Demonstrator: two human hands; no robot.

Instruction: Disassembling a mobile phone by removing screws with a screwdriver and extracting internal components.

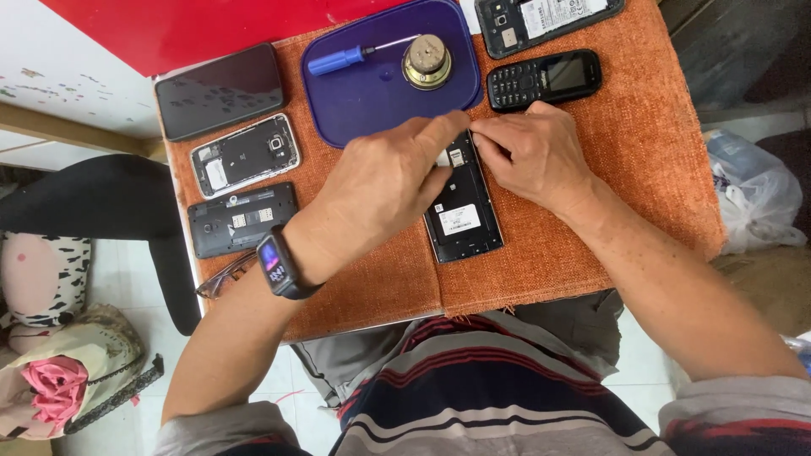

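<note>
The phone (462,211) lies back-open on the orange cloth (591,169). My left hand (384,181) and right hand (532,152) both pinch at its top end, fingertips touching.

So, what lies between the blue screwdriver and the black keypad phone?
In the head view, a round brass-coloured metal piece sits between the blue screwdriver and the black keypad phone, on the purple plastic tray.

Small table (179,253) under orange cloth (642,143) — opened phones (463,215), keypad phone (545,78), blue tray (372,101), eyeglasses (221,277)
</note>
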